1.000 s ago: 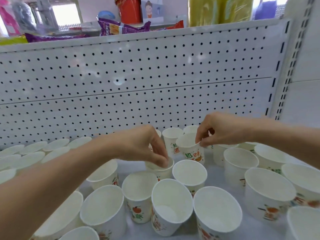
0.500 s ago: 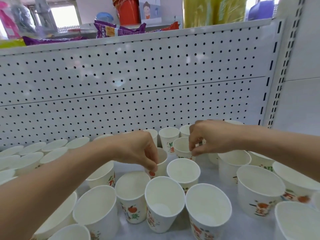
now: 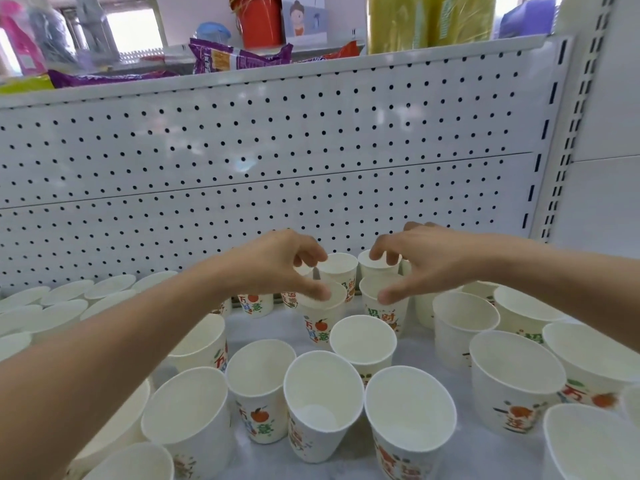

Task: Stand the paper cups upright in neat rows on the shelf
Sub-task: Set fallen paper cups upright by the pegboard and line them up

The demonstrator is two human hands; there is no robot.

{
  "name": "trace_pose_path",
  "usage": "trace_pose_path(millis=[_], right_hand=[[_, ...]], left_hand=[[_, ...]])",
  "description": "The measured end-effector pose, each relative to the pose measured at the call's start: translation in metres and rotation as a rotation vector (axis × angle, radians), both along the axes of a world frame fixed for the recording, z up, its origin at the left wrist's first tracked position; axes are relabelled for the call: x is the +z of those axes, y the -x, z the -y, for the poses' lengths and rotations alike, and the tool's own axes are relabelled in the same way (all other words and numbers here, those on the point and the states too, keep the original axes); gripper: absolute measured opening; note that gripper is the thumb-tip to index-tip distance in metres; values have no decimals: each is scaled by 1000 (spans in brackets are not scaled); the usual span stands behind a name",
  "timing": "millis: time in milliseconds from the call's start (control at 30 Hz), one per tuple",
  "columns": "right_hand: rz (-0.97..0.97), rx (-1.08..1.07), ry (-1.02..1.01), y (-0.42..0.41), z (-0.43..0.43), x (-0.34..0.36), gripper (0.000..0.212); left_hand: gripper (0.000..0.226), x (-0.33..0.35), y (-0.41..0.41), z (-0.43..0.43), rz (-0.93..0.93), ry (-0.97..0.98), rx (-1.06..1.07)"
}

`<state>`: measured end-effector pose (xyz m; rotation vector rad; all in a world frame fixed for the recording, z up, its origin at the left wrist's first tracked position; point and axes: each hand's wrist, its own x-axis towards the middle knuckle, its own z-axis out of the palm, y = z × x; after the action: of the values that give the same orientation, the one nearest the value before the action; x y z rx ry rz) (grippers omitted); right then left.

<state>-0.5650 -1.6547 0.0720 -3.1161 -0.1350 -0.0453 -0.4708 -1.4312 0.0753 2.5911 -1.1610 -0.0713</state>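
Head view: our left hand (image 3: 284, 268) and right hand (image 3: 426, 268) hang loosened, thumbs touching two paper cups (image 3: 320, 323) just before the pegboard (image 3: 277, 161) (rows there look ragged). Withdrawing forearms could topple the light, crowded cups farther from it.

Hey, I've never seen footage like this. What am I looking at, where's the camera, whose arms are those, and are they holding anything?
No machine here: a person wears a camera on the head, looking down at their own bare arms, so there is one view. Before them is a white shop shelf with a pegboard back, crowded with printed paper cups standing mouth up. The left hand rests its thumb on the rim of one cup; the right hand does likewise on the cup beside it. Whether either hand truly grips is unclear. Snack packets lie on the shelf above.
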Motion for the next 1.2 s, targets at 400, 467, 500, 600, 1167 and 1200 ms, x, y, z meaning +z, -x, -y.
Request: trace_pose_path(millis=[400,467,500,600,1167,1200], right_hand=[[38,-115,20,-7,-8,-9,87],[52,-114,33,-6,-11,-10,84],[57,-113,42,-6,-12,-10,83],[65,-116,49,-8,-13,-12,80],[55,-107,-110,-11,3,-13,70],[82,-50,-155,-5,0,-8,60]], left_hand=[[70,-12,0,21,-21,-51,75],[71,-13,0,23,-32,-67,77],[71,-13,0,23,-30,-77,80],[68,-16,2,25,-1,-78,97],[66,-16,13,29,164,-17,157],[62,-10,16,22,121,21,123]])
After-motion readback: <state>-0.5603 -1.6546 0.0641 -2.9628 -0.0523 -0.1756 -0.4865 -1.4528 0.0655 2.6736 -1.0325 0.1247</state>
